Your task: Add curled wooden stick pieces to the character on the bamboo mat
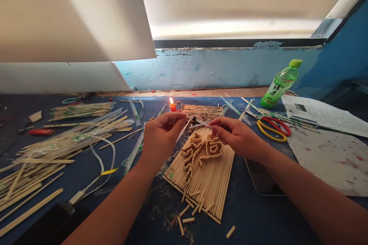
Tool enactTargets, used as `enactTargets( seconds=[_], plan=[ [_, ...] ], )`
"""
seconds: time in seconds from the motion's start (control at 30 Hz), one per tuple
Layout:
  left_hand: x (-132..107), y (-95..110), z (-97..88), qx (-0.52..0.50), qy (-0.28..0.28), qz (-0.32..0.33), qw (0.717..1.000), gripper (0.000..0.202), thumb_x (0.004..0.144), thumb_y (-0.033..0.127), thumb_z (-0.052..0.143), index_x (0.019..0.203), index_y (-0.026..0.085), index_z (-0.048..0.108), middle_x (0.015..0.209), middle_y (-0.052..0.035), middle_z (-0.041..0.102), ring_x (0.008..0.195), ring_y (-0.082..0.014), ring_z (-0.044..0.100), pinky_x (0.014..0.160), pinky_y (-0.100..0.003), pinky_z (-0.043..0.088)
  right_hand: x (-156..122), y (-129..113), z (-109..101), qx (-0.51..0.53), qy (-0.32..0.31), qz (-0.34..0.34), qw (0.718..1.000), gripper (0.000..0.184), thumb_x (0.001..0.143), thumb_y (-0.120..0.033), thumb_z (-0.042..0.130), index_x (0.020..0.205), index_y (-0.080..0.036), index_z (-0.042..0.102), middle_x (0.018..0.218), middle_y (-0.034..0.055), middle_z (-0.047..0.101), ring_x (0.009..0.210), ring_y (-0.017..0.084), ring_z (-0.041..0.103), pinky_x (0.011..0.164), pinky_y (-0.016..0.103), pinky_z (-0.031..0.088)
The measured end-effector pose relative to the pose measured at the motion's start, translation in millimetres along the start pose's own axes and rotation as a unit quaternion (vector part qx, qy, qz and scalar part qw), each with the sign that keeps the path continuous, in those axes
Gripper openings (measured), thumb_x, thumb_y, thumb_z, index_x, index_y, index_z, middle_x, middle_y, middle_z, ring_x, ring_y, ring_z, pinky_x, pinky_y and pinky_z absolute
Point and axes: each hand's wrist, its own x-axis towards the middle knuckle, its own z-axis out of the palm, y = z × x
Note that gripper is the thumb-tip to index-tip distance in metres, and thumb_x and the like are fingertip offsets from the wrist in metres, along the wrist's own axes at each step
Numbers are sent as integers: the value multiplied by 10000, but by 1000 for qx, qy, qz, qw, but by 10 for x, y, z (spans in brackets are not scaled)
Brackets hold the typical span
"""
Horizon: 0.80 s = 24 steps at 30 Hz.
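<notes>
My left hand (pixel 161 134) is closed in a pinch beside the lit red candle (pixel 173 107); what its fingertips hold is too small to make out. Between the thumb and fingers of my right hand (pixel 240 136) is a narrow whitish strip (pixel 203 123), pointing toward the left hand. Below both hands lies a flat panel of wooden sticks (pixel 212 183) set side by side. On it stands a raised pattern of short stick pieces (pixel 191 153), partly beside my right fingers. Loose cut stick pieces (pixel 188 220) lie at the panel's near edge.
Bundles of sticks (pixel 82 111) and plastic wrappers (pixel 133 155) cover the left side, with a white cable (pixel 113 153). At right are scissors (pixel 274 129), a green tea bottle (pixel 281 84), stained paper (pixel 327 160) and a dark tablet-like slab (pixel 263 180) under my right forearm.
</notes>
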Motion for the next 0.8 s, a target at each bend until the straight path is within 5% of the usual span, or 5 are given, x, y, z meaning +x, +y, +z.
enactTargets(
  seconds=[0.27,0.43,0.57,0.8],
  plan=[
    [5,-11,8,11,-8,-4,1000,167,793,343,742,901,217,762,883,-57,755,724,-162,648,656,-274,514,27,-65,-24,181,-33,67,981,220,915,-385,583,1013,-191,617,832,31,600,547,74,417,483,232,317],
    [18,9,14,1,-7,-52,999,185,783,350,748,887,198,763,722,-35,705,529,-107,526,466,-238,414,63,-52,-135,235,-4,83,968,228,900,-378,605,1026,-190,629,828,21,564,546,66,381,462,221,271],
    [29,25,9,-42,-8,-97,994,196,770,352,760,883,192,758,629,-9,636,469,-84,448,394,-220,320,82,-19,-189,190,-3,96,977,244,904,-396,584,998,-177,634,769,16,538,500,63,272,425,233,195],
    [32,18,17,-79,-24,-102,991,179,758,347,773,859,201,754,569,9,581,475,-92,450,397,-219,304,29,-34,-80,71,-61,49,994,294,918,-444,569,1046,-193,653,805,28,582,565,88,375,468,232,285]
  ],
)
